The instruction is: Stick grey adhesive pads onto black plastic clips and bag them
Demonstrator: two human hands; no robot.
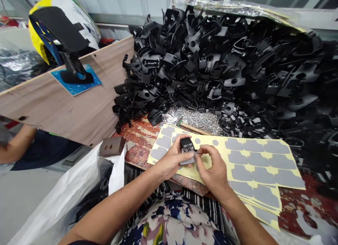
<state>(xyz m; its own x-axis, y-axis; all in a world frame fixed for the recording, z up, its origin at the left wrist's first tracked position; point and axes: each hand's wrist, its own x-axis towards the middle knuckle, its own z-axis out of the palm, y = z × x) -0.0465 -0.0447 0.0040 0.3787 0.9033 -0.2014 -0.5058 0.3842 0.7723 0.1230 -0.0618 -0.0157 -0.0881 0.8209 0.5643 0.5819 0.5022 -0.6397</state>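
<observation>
Holding the part well mattered most here. The black part [187,143] was up in front of the body, over the yellow sheets [221,148] on the bench [138,132]. The left grip [170,162] was closed around it, with the thumb across the near side. The right grip [215,169] had its thumb and finger close together at the part's right edge. I could not tell if they pinched something small there or only touched the edge.

A flat grey face [188,162] showed at the near end of the part. I could not tell if it was a sticker like the grey shapes [265,194] on the sheets.

To do this bit well, the left grip needed to be firm so the part could not twist. The right fingertips needed to be gentle and work right at the edge, where both eyes could see. Pushing too hard might have made the part slip. Lining things up slowly was a good idea. Holding it clear of the shiny bits [198,119] and the big black pile [185,69] also seemed wise.
</observation>
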